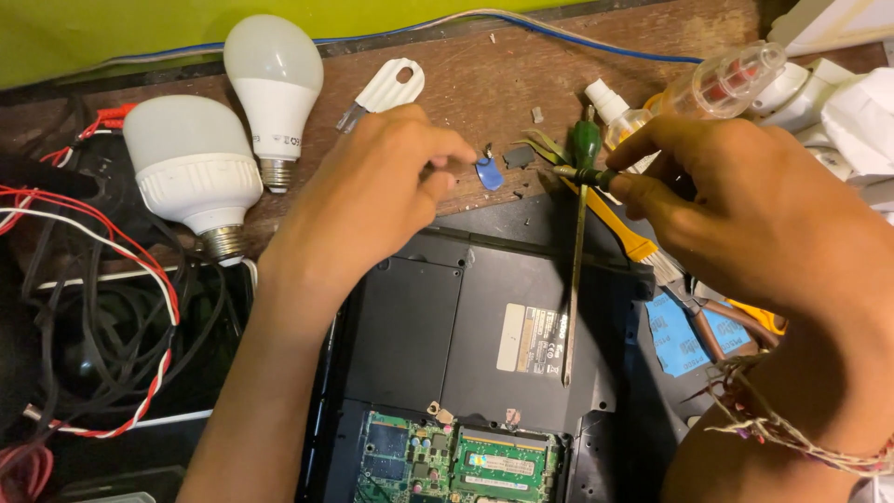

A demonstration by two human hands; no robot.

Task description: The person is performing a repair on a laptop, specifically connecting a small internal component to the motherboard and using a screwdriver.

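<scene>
My left hand hovers above the back edge of an upturned black laptop, its fingertips pinched together close to a blue pick and a tiny screw on the wooden bench. My right hand grips a small dark-handled screwdriver by its thin handle, tip pointing left. A long green-handled screwdriver lies across the laptop's base. The laptop's lower panel is off, showing green circuit boards.
Two white bulbs lie at the left by tangled red, white and black wires. A white plastic tool, a yellow-handled brush, pliers, a spray bottle and blue cloth crowd the bench.
</scene>
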